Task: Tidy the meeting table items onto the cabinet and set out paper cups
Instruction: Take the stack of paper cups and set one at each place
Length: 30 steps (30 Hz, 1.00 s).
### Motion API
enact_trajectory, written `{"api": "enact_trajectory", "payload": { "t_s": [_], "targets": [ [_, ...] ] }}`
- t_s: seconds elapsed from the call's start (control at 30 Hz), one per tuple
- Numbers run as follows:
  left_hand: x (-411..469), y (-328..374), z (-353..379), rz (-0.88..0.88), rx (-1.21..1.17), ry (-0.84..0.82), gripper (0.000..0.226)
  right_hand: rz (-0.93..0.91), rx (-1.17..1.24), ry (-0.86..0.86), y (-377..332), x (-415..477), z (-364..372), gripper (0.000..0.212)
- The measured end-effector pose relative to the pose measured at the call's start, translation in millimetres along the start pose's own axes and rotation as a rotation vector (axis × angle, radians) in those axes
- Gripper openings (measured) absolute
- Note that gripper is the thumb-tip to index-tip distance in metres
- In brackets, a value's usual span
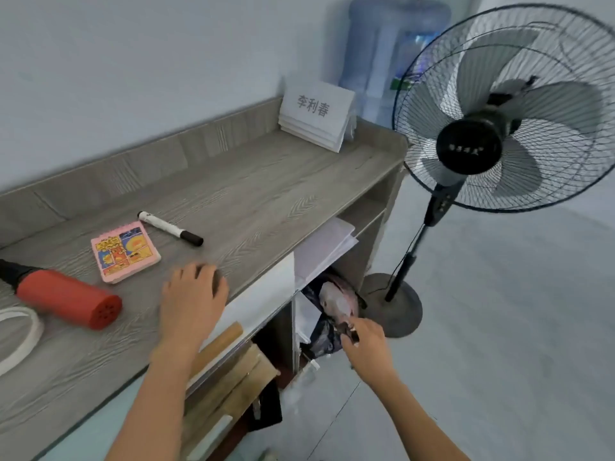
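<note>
The grey wood cabinet (266, 181) runs along the wall. On its top lie a stack of white name cards (316, 114), a black-and-white marker (169, 227) and a pink cartoon notepad (124, 251). My left hand (191, 301) lies palm down at the front edge, fingers curled over a small dark object (218, 281) that is mostly hidden. My right hand (366, 347) reaches into the open compartment below and pinches the edge of a crumpled plastic bag (336, 302). No paper cups show.
A red cylindrical device (66, 297) and a white tape roll (20, 331) lie at the left of the top. Loose white papers (322, 247) fill the upper shelf; wooden boards (229, 384) lean below. A standing fan (482, 141) and a water bottle (382, 44) stand to the right.
</note>
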<state>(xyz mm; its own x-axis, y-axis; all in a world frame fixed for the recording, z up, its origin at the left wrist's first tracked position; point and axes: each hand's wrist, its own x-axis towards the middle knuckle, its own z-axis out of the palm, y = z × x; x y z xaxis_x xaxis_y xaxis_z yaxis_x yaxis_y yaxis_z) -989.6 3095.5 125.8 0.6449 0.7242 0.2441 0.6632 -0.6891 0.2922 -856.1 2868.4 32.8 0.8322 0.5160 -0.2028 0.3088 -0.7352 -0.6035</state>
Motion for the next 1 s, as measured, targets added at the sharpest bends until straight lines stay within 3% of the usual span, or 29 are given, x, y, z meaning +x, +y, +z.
{"api": "enact_trajectory", "payload": {
  "t_s": [0.13,0.2,0.33,0.5,0.57,0.7,1.0],
  "targets": [
    [-59.8,52.7,17.2,-0.013,-0.174,0.142,0.032,0.081,-0.026,0.021,63.8,-38.2,-22.5,0.04],
    [-92.0,92.8,35.5,-0.015,-0.291,0.108,0.024,0.124,-0.032,0.045,98.4,-63.3,-42.5,0.04],
    [-161.2,189.2,87.6,0.078,-0.403,-0.193,0.023,0.257,-0.003,0.163,183.9,-135.5,-86.4,0.039],
    [-276.7,301.3,140.4,0.383,-0.468,-0.781,0.032,0.535,0.161,0.333,276.2,-228.5,-124.8,0.036],
    [-306.0,332.1,147.7,0.521,-0.426,-0.909,0.037,0.617,0.199,0.418,299.5,-261.9,-129.7,0.035],
    [-340.7,396.6,158.8,0.69,-0.392,-0.952,0.021,0.825,0.259,0.572,337.3,-327.4,-133.4,0.033],
    [-410.0,539.1,189.3,0.956,-0.357,-1.026,0.02,1.141,0.308,0.882,410.7,-404.0,-172.1,0.028]
  ]
}}
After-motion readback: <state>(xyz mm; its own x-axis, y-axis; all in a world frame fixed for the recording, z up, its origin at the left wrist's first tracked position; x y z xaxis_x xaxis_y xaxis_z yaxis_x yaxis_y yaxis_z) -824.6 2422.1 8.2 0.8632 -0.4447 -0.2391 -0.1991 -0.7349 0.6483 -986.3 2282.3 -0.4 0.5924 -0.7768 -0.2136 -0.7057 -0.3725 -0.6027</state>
